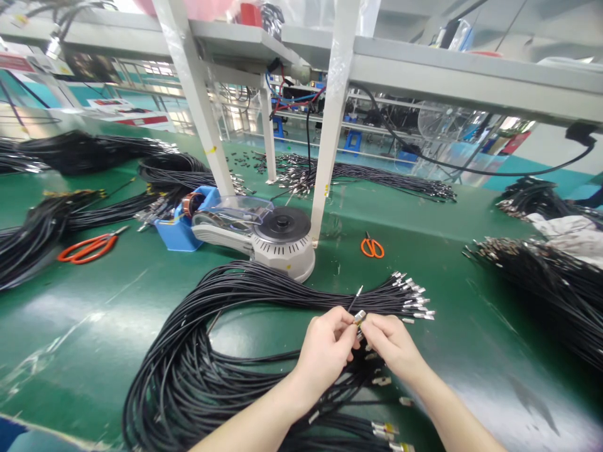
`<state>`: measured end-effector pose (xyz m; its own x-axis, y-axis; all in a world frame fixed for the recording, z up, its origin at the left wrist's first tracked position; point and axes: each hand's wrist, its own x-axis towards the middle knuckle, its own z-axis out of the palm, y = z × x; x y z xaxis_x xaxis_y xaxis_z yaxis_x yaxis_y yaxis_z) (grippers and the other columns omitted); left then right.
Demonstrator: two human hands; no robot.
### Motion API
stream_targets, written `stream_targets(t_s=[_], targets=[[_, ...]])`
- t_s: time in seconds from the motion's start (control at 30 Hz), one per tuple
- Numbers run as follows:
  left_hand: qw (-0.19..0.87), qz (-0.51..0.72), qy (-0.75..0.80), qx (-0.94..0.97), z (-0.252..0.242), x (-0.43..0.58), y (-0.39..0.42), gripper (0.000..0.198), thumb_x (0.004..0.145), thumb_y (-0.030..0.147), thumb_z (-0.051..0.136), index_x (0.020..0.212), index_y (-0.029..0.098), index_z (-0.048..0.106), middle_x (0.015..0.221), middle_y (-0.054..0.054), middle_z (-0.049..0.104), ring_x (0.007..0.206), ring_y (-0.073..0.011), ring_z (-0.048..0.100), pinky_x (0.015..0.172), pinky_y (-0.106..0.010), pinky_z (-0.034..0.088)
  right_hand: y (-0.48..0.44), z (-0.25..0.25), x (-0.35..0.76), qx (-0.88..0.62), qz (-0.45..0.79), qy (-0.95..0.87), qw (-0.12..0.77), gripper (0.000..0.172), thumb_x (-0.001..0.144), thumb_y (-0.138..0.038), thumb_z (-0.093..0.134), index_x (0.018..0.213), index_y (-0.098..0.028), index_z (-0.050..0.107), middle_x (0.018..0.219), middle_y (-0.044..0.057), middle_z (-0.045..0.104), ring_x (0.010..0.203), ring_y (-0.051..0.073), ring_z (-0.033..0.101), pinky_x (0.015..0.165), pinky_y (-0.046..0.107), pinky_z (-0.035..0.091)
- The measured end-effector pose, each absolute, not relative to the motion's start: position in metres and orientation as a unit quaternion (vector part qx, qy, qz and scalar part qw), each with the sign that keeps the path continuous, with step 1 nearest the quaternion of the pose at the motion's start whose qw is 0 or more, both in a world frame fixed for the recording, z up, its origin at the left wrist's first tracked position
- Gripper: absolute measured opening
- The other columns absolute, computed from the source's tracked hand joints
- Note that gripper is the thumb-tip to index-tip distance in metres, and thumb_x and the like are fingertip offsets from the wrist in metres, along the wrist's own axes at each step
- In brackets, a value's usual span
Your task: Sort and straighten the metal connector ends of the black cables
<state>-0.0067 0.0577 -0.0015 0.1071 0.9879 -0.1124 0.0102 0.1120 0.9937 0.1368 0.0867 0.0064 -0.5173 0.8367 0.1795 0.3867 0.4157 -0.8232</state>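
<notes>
- Two hands meet at one metal connector (360, 316): left hand (325, 353) and right hand (393, 342) both have fingers pinched tight on it, tip to tip.
- Thin black cable (356, 300) sticks up out of the connector, away from the fingers.
- Coil of black cables (202, 351) lies on the green desk (94, 326), under and left of the fingers; its plug ends (414, 302) fan out just beyond the right fingers.
- Tape dispenser (271, 238) sits well behind the fingers; small orange scissors (372, 247) beyond them, slightly right.
</notes>
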Motion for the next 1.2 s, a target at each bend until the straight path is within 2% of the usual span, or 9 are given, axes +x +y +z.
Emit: stream_targets(t_s=[0.17,0.77,0.97,1.2], targets=[[0.555,0.443,0.500,0.496,-0.0009,-0.0078,0.0573,0.010,0.076,0.024,0.047,0.072,0.016,0.051,0.057,0.001,0.057,0.040,-0.0073,0.048,0.035,-0.015,0.036,0.0822,0.0066,0.1370,-0.380,0.384,-0.777,0.324,0.038,0.089,-0.029,0.035,0.053,-0.017,0.039,0.043,-0.006,0.035,0.038,0.006,0.034,0.042,0.020,0.027],[0.568,0.443,0.496,0.485,0.0041,-0.0068,0.0558,0.013,0.075,0.027,0.049,0.072,0.015,0.052,0.055,0.001,0.056,0.040,-0.0071,0.048,0.035,-0.015,0.037,0.0847,0.0034,0.1334,-0.408,0.385,-0.762,0.323,0.040,0.088,-0.036,0.038,0.053,-0.017,0.041,0.045,-0.004,0.039,0.041,0.007,0.034,0.040,0.020,0.026],[0.610,0.471,0.459,0.441,0.0065,-0.0053,0.0587,0.026,0.076,0.038,0.053,0.068,0.015,0.047,0.051,0.003,0.051,0.036,-0.0049,0.042,0.031,-0.013,0.028,0.0842,0.0038,0.1328,-0.400,0.385,-0.769,0.318,0.039,0.089,-0.036,0.036,0.055,-0.017,0.043,0.045,-0.005,0.036,0.040,0.007,0.032,0.041,0.020,0.025],[0.572,0.570,0.450,0.381,0.0054,-0.0091,0.0574,0.032,0.081,0.036,0.051,0.059,0.015,0.042,0.045,0.007,0.038,0.037,-0.0017,0.029,0.034,-0.012,0.020,0.0887,0.0000,0.1360,-0.409,0.401,-0.766,0.293,0.040,0.088,-0.039,0.037,0.055,-0.018,0.043,0.042,-0.005,0.035,0.039,0.008,0.033,0.041,0.020,0.027]])
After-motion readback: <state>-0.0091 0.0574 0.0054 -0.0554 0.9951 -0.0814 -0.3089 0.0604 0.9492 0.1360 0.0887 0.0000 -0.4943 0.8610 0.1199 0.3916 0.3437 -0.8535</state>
